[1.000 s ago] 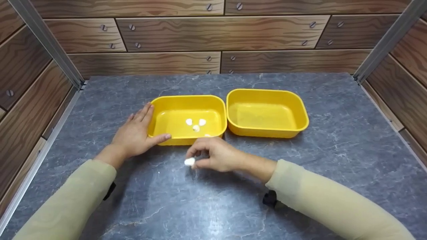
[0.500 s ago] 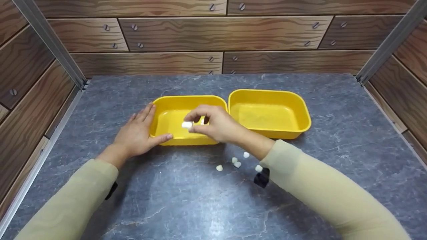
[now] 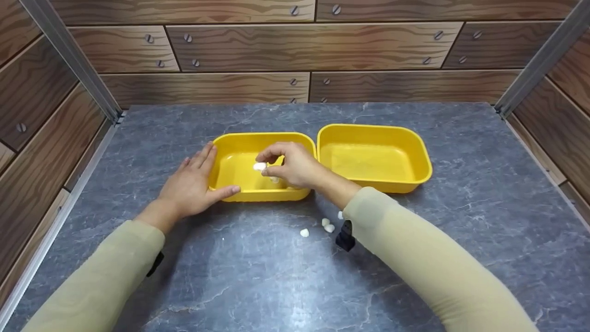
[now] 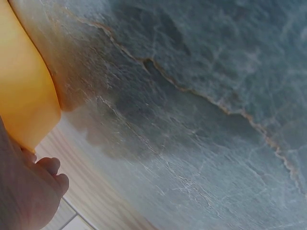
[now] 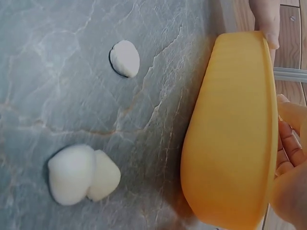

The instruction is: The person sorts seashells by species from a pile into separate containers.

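In the head view, my right hand (image 3: pixel 295 165) is over the left yellow bin (image 3: pixel 258 195), thumb and fingertips pinching a small white shell-like piece (image 3: pixel 260 166). Another white piece (image 3: pixel 275 179) shows below it inside the bin, and the hand covers part of the floor there. My left hand (image 3: pixel 186 186) rests against the bin's left end, its fingers stretched along the side and the thumb lying over the front rim. From the left wrist, the left hand (image 4: pixel 29 191) appears beside the yellow wall (image 4: pixel 29 86).
A second yellow bin (image 3: pixel 375 186) stands right beside the first, with nothing visible in it. Loose white pieces lie on the grey marbled table in front of the bins, among them a single piece (image 5: pixel 125 58) and a touching pair (image 5: pixel 72 175). Wood-patterned panels (image 3: pixel 239 85) enclose the table.
My right hand has risen from the table before the left bin and moved in over it, carrying the white piece. Loose pieces came into sight behind it. The left hand keeps its place.
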Demonstrator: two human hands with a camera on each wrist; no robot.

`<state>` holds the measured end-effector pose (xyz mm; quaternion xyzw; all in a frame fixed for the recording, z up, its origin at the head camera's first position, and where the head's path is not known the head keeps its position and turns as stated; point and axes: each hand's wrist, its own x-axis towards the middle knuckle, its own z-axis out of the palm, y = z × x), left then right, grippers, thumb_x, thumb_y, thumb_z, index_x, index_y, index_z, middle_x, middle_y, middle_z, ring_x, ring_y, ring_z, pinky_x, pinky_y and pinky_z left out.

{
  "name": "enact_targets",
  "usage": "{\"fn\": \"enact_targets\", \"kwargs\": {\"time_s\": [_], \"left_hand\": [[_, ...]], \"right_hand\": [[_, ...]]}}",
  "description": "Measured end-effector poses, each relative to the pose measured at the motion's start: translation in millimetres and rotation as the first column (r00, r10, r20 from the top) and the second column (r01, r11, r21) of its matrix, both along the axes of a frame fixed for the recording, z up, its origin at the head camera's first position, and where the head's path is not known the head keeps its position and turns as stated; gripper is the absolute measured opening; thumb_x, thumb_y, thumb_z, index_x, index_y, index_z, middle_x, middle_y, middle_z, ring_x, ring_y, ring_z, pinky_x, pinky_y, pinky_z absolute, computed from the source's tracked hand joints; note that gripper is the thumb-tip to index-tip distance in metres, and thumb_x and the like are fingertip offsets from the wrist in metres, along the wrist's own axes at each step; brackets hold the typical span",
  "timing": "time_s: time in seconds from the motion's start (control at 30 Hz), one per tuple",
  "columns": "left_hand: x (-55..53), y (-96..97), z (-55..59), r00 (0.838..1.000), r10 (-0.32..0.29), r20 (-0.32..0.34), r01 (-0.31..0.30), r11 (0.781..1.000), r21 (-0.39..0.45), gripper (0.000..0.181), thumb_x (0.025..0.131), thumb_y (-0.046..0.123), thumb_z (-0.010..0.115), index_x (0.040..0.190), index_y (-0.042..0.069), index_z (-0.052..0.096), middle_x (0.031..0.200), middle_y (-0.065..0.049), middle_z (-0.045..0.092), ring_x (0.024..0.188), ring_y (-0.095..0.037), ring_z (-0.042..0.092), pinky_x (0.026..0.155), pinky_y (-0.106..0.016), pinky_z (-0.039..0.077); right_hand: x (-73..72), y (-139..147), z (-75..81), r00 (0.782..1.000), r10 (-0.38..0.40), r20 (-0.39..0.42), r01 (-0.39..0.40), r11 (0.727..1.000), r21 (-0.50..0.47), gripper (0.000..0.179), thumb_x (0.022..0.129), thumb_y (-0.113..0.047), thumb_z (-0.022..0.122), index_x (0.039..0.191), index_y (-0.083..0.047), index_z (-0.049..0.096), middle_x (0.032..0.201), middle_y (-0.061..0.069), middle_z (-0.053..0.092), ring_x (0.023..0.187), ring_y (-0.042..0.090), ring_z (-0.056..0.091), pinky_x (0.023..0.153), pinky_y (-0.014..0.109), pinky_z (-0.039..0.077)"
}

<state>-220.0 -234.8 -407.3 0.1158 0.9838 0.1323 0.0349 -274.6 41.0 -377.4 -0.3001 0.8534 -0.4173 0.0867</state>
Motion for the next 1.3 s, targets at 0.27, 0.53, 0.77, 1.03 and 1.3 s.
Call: {"fn": "enact_targets", "kwargs": {"time_s": [0.27,0.53,0.77,1.03,1.3], "left_hand": [[0.5,0.1,0.1,1.0,0.002,-0.008,-0.002,1.0,0.006,0.12,0.093,0.086,0.047,0.17,0.005,0.004,0.179,-0.011,0.0,0.162,-0.038,0.014,0.129,-0.058,0.01],[0.3,0.2,0.3,1.0,0.005,-0.007,-0.005,1.0,0.007,0.119,0.094,0.084,0.049,0.17,0.005,0.004,0.179,-0.01,-0.001,0.162,-0.038,0.014,0.129,-0.058,0.01],[0.9,0.3,0.9,1.0,0.015,-0.001,-0.015,1.0,0.005,0.119,0.094,0.084,0.048,0.17,0.005,0.003,0.178,-0.011,0.0,0.162,-0.038,0.015,0.13,-0.058,0.01],[1.2,1.1,2.1,1.0,0.022,0.011,-0.022,1.0,0.001,0.118,0.095,0.082,0.05,0.17,0.005,0.002,0.178,-0.011,-0.001,0.162,-0.039,0.014,0.13,-0.058,0.008],[0.3,1.1,0.4,1.0,0.016,0.001,-0.016,1.0,0.003,0.118,0.095,0.081,0.051,0.17,0.005,0.003,0.178,-0.013,0.001,0.162,-0.039,0.013,0.13,-0.057,0.008]], "right_hand": [[-5.5,-6.2,-6.2,1.0,0.025,0.006,-0.026,0.998,0.049,0.022,0.095,-0.01,0.081,0.117,-0.007,0.079,0.107,0.003,0.075,0.103,0.019,0.065,0.095,0.032,0.053],[-3.8,-8.8,-5.3,0.999,0.019,0.026,-0.021,0.996,0.091,0.022,0.095,-0.012,0.082,0.116,-0.009,0.08,0.108,0.001,0.076,0.105,0.019,0.065,0.099,0.034,0.052],[-2.9,-7.3,-2.7,0.999,0.014,0.03,-0.018,0.993,0.117,0.031,0.096,-0.012,0.08,0.127,-0.006,0.076,0.12,0.006,0.075,0.114,0.02,0.066,0.105,0.035,0.051],[1.6,13.2,21.4,0.999,-0.021,-0.042,0.021,1.0,-0.001,0.03,0.097,-0.015,0.081,0.125,-0.006,0.077,0.121,0.01,0.076,0.112,0.024,0.067,0.094,0.034,0.056],[5.6,67.6,49.6,0.987,-0.077,-0.14,0.072,0.996,-0.044,0.035,0.096,-0.021,0.082,0.127,-0.006,0.075,0.122,0.007,0.075,0.112,0.024,0.067,0.097,0.041,0.056]]}}
